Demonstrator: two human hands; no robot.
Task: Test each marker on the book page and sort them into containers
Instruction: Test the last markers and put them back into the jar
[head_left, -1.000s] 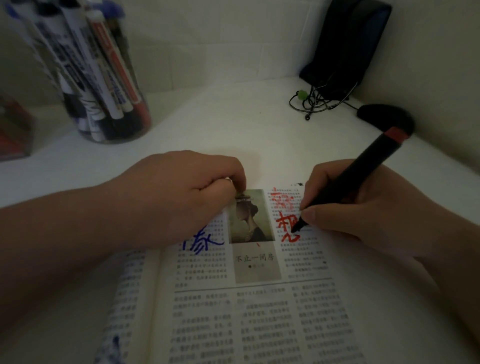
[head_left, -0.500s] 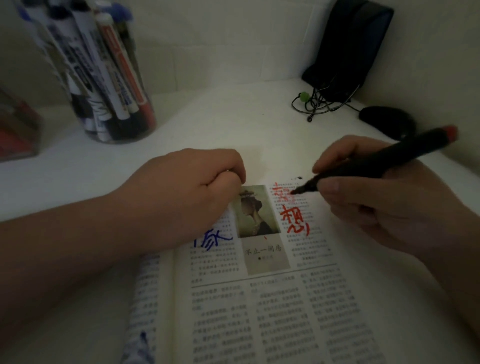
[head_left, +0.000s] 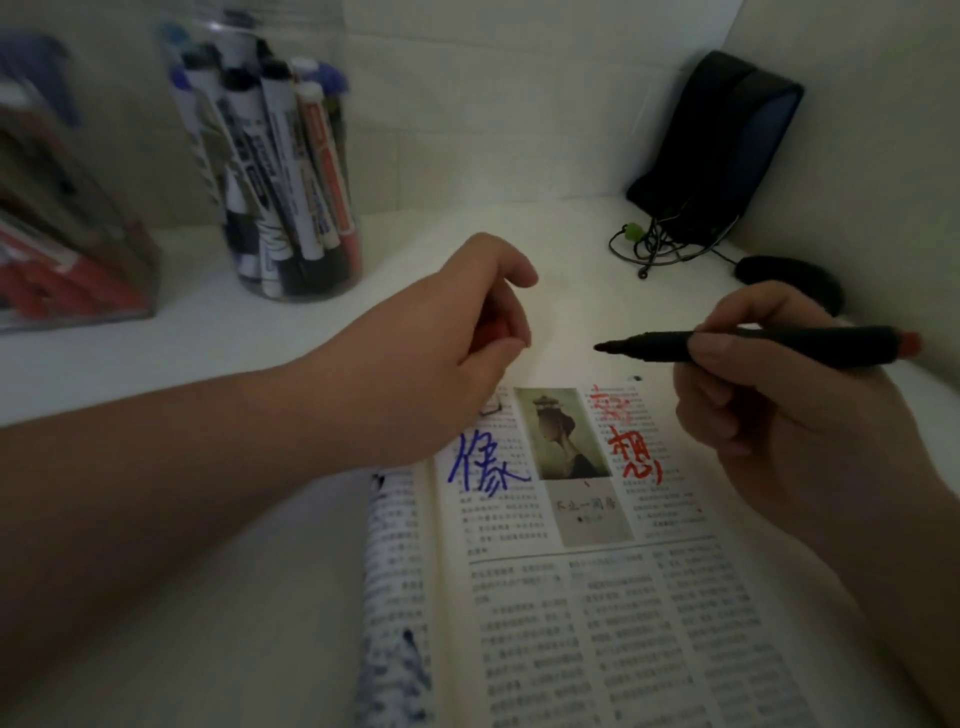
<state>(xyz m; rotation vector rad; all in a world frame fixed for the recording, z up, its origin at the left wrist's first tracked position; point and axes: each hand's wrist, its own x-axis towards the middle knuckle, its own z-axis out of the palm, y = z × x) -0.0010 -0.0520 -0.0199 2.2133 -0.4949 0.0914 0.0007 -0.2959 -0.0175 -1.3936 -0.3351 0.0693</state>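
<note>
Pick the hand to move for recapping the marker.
Left hand: it pinches a small red piece, likely the cap, just off the bare tip of the black red-ended marker, which the right hand has in its grip, pointing leftward.

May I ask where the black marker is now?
Head view, right side: the right hand holds the marker level above the book's top edge, tip toward the left hand.

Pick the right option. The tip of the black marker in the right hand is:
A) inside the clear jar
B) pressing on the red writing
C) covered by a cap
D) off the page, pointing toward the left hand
D: the right hand holds the black marker level, its bare tip clear of the book page and aimed at the left hand, which grips a red cap.
</note>
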